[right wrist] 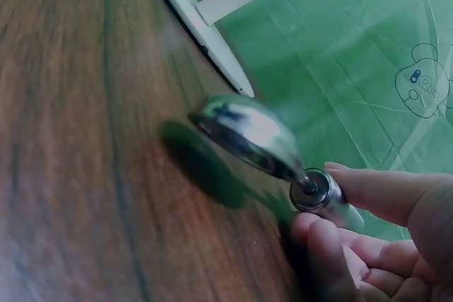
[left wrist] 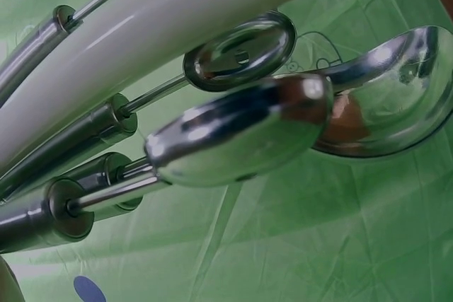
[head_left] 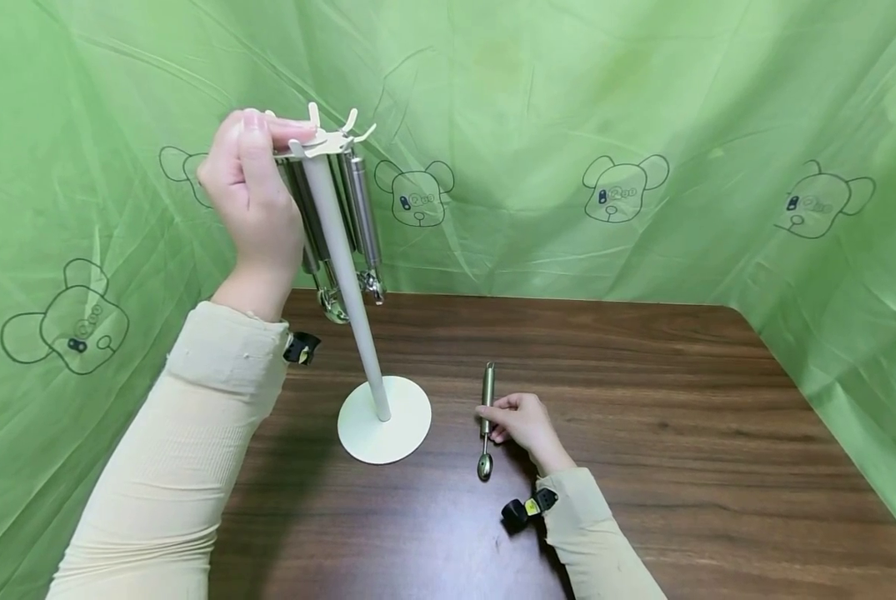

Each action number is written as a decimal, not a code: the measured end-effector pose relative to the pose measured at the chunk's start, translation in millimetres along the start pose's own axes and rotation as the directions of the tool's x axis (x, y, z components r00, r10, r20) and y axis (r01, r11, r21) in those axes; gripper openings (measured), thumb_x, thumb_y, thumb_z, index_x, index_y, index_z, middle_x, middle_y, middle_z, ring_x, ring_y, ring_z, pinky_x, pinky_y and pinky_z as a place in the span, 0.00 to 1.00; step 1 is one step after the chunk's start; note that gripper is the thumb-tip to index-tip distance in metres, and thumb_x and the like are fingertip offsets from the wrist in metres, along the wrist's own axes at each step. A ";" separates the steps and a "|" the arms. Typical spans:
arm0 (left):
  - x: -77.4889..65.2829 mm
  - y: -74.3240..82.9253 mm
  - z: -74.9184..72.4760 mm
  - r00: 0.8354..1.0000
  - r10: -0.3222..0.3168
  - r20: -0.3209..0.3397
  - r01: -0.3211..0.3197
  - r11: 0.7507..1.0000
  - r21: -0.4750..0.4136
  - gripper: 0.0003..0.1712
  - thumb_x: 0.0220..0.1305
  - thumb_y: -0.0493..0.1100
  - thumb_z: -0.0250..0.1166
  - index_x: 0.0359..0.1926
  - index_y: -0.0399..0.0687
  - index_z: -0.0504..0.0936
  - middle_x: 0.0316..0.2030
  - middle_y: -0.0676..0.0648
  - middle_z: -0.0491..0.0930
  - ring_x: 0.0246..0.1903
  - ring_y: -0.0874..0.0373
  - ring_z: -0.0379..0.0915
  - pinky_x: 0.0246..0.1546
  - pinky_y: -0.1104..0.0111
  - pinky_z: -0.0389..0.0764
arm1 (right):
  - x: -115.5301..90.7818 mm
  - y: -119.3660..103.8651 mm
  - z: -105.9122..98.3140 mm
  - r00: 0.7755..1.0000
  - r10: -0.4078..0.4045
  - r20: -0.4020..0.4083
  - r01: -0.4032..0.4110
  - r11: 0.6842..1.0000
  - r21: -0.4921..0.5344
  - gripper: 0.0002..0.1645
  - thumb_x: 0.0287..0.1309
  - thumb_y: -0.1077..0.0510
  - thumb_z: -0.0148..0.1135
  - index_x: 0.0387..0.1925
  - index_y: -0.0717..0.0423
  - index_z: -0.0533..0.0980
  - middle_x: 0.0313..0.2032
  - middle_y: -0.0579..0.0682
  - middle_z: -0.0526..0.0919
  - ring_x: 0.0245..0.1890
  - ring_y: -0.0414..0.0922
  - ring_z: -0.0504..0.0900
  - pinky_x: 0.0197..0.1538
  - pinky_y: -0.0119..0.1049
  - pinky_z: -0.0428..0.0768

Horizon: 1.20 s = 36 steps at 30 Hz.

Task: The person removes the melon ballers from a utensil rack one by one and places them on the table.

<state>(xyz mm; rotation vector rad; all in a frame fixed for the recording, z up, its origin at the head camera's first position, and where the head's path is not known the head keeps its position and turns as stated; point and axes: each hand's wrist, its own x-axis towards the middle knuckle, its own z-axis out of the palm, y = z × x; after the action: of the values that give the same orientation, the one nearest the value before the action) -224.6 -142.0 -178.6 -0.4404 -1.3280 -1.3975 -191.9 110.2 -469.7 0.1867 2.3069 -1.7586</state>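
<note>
A white utensil stand (head_left: 340,267) rises from its round base on the table, leaning left at the top. My left hand (head_left: 256,179) grips the hooked top. Several metal-handled utensils (head_left: 365,212) hang below the hooks; the left wrist view shows their shiny oval and bowl-shaped heads (left wrist: 241,132) close up. Right of the base, my right hand (head_left: 526,423) pinches the handle of a small metal scoop (head_left: 485,467) between thumb and fingers. In the right wrist view the scoop's domed bowl (right wrist: 251,132) stands just above the wood, its shadow beneath.
The dark wooden table (head_left: 680,433) spreads to the right of my right hand. A green curtain (head_left: 523,100) with bear drawings encloses the back and sides. Black wrist cameras (head_left: 518,515) sit at both sleeves.
</note>
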 end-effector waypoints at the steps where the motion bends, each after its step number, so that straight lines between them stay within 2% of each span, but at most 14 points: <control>1: 0.1 -0.3 0.2 1.000 -0.002 0.001 0.002 1.000 0.000 0.26 0.67 0.28 0.42 0.22 0.38 0.85 0.24 0.63 0.81 0.29 0.66 0.75 0.41 0.74 0.74 | -0.1 -0.1 0.2 1.000 -0.001 -0.007 0.001 1.000 -0.009 0.15 0.55 0.58 0.71 0.34 0.69 0.81 0.18 0.49 0.83 0.13 0.37 0.77 0.21 0.29 0.80; 11: 0.5 -2.5 0.3 1.000 -0.006 -0.002 0.006 1.000 0.008 0.26 0.67 0.29 0.42 0.22 0.40 0.85 0.25 0.64 0.81 0.29 0.66 0.75 0.41 0.74 0.74 | 1.4 0.2 3.8 0.998 -0.020 -0.052 0.014 0.994 -0.109 0.13 0.51 0.55 0.74 0.28 0.63 0.82 0.15 0.47 0.82 0.11 0.35 0.77 0.20 0.30 0.79; 36: 0.2 -1.8 0.4 1.000 0.016 -0.019 -0.015 1.000 0.024 0.25 0.67 0.28 0.43 0.21 0.35 0.84 0.23 0.65 0.80 0.28 0.68 0.74 0.43 0.73 0.74 | 5.0 0.3 5.3 0.999 0.025 -0.043 -0.025 1.000 -0.005 0.15 0.49 0.58 0.75 0.31 0.66 0.80 0.19 0.51 0.85 0.13 0.37 0.80 0.21 0.32 0.82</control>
<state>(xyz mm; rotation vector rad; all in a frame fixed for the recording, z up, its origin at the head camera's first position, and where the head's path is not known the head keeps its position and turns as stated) -226.4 -142.2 -179.1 -0.4203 -1.3218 -1.3688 -196.1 105.0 -472.7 0.2535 2.3288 -1.7525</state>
